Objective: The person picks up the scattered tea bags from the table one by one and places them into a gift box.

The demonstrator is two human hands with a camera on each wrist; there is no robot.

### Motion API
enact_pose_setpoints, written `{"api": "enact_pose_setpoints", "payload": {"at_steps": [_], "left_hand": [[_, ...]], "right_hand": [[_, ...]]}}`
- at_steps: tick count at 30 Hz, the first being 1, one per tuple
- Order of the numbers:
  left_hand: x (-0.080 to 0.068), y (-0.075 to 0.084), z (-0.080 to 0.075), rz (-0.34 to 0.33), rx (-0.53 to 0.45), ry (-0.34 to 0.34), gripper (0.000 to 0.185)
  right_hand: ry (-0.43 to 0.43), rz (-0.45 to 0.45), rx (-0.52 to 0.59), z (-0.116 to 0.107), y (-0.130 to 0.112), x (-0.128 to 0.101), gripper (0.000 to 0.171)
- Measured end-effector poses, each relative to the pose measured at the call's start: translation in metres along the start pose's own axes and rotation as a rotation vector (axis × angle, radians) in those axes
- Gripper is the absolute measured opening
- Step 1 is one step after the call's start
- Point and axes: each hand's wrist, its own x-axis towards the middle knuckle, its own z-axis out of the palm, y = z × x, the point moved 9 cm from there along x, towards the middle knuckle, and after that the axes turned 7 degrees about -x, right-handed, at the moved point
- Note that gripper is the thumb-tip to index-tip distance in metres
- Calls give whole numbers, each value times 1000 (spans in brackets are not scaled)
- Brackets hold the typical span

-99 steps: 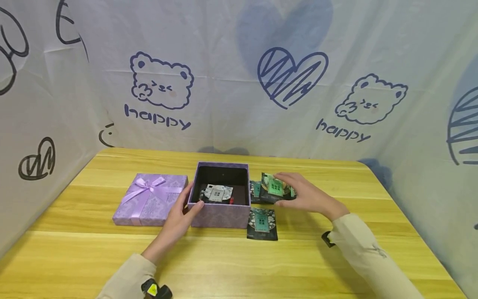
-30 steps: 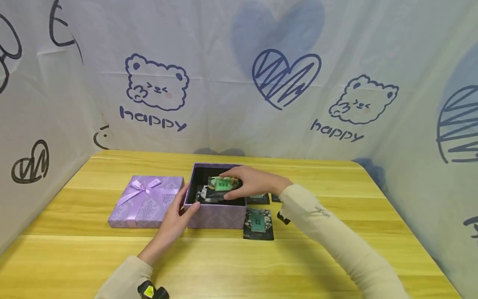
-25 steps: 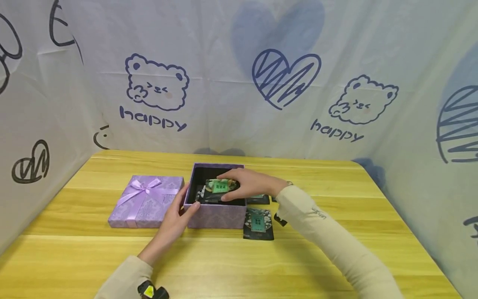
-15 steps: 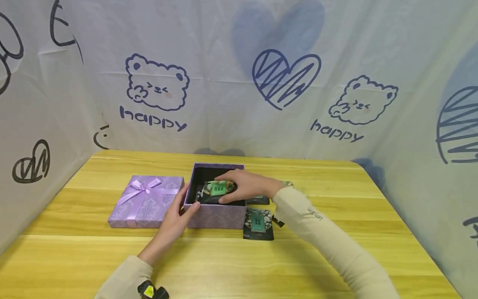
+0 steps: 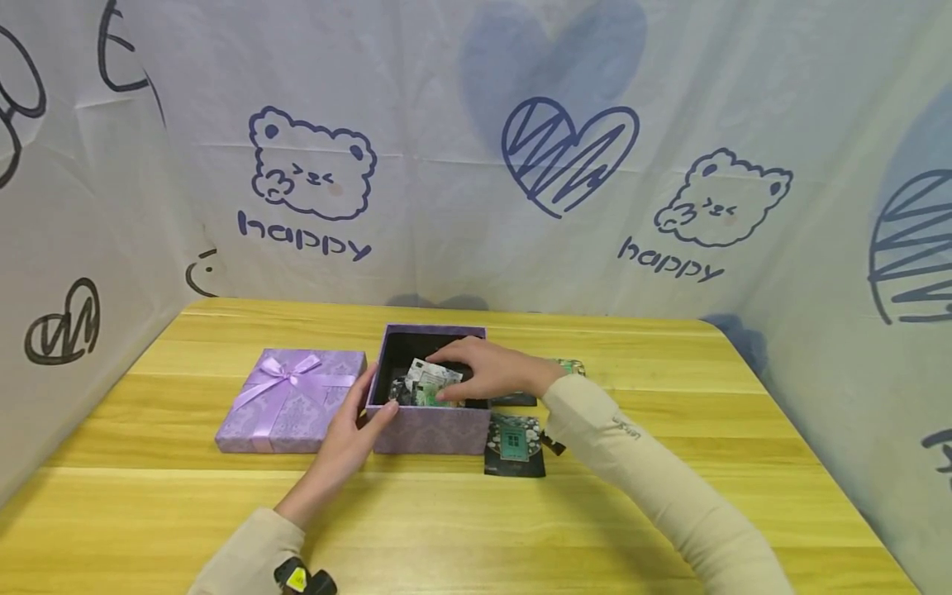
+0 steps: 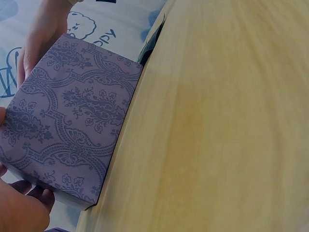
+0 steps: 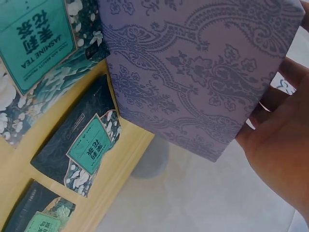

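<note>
Left sleeve [image 5: 256, 552]: long, plain beige cloth with a soft, loose cuff.
Right sleeve [image 5: 662, 483]: the same beige, creased along the forearm.
Sleeve lettering [image 5: 627, 427]: small, dark, slanted print near the right cuff; too small to read surely.
Left wrist gadget [image 5: 283, 572]: black and blocky, with a yellow patch [image 5: 298, 578] on its face and a rounded black knob [image 5: 323, 584] beside it.
Right wrist gadget [image 5: 554, 445]: a small black piece jutting from under the cuff, mostly hidden.
Left hand [image 5: 353, 426]: bare.
Right hand [image 5: 487, 368]: bare.
</note>
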Motion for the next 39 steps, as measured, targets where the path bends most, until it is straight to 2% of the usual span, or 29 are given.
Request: {"api": "enact_pose_setpoints", "payload": {"at_steps": [9,15,24,34,39], "left_hand": [[-1,0,0,-18,1,2,68],[-1,1,0,-22,6,3,68],[-2,1,1,-23,1,5,68],[-2,1,0,-19,4,4,68],[0,3,0,19,12,10,67]], "right_hand": [[103,36,30,-17,12,-10,51],[136,74,24,-29,22,-22,53],[243,117,109,-44,52,-42,56],[265,213,148,-40,93,-62,64],[249,249,145,-32,110,-70,68]]}}
